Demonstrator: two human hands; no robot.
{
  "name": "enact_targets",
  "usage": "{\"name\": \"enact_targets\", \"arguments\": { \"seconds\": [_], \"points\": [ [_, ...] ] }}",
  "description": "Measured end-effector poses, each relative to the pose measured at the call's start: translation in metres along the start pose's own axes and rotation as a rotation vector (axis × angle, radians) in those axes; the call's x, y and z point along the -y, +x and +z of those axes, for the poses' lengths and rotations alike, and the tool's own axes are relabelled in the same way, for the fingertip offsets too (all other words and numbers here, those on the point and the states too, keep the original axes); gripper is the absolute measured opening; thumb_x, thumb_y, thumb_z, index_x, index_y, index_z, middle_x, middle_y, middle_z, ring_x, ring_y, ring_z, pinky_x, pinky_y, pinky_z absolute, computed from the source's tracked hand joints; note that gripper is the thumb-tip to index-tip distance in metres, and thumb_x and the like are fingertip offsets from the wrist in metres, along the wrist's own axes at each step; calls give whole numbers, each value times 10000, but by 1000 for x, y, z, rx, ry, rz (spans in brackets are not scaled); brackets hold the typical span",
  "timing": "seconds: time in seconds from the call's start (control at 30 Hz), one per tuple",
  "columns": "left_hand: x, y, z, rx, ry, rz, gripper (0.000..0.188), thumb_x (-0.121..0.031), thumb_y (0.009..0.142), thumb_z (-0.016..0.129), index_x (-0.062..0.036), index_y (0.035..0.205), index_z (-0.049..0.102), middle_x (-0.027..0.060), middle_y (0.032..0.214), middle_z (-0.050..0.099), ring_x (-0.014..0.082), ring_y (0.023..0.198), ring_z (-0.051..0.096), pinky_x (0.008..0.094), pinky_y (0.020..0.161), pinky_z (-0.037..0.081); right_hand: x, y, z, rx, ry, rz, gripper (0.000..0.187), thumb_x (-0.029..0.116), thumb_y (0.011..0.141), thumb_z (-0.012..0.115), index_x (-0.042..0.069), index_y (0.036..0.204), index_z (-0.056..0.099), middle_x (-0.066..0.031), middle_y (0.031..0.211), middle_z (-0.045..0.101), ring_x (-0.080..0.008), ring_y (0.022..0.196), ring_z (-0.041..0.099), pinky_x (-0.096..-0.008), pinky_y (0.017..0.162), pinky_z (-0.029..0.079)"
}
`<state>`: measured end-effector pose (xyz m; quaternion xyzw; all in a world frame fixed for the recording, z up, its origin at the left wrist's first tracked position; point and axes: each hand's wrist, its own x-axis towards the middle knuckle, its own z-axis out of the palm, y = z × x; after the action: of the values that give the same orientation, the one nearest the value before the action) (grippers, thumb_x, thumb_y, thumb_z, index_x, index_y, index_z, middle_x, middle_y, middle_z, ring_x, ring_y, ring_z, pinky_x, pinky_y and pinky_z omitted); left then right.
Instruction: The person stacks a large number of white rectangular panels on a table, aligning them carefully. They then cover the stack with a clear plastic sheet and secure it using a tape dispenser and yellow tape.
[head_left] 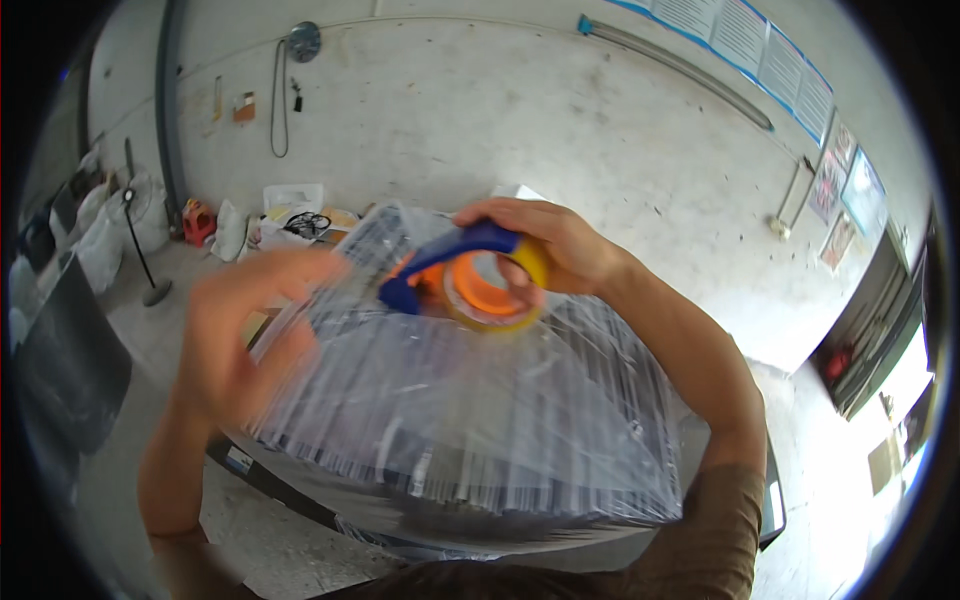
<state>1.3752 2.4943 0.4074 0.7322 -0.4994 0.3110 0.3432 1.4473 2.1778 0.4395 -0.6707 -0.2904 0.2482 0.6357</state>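
Observation:
In my right hand (565,245) is a hand-held tape dispenser (465,287), blue and yellow around an orange core with a roll of tape. My fingers wrap over its top and reach into the ring. Below it lies a wide stack of thin, pale sheet-like pieces (430,410) covered in see-through plastic film. Over the stack's left side, my left hand (235,330) is raised with fingers and thumb apart. Motion blurs it, and nothing shows in it. I cannot tell whether the dispenser touches the film.
Under the stack shows a dark-edged support (290,495). A pale wall (480,110) rises behind. At the back left are a red container (198,221), white sacks (230,230), coiled black cable (307,224) and a thin stand (140,240). A bright doorway (900,385) is at right.

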Motion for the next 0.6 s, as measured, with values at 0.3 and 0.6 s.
{"name": "enact_targets", "arguments": {
  "seconds": [0.3, 0.6],
  "points": [
    [-103, 74, 151, 836, -131, 42, 611, -409, 943, 463, 2, 1383, 359, 193, 1440, 345, 308, 1349, 317, 470, 1120, 225, 0, -3, -12, 94, 16, -166, 343, 191, 1001, 334, -14, 1221, 498, -119, 925, 600, -148, 657, 581, -284, 695, 523],
    [-109, 62, 148, 805, -65, 15, 560, -341, 943, 446, -22, 1395, 356, 167, 1466, 320, 294, 1360, 305, 470, 1134, 183, -22, -289, -91, -171, -251, -282, 357, 224, 980, 377, -52, 1170, 498, -177, 757, 636, -202, 408, 581, -240, 474, 505]
  ]
}}
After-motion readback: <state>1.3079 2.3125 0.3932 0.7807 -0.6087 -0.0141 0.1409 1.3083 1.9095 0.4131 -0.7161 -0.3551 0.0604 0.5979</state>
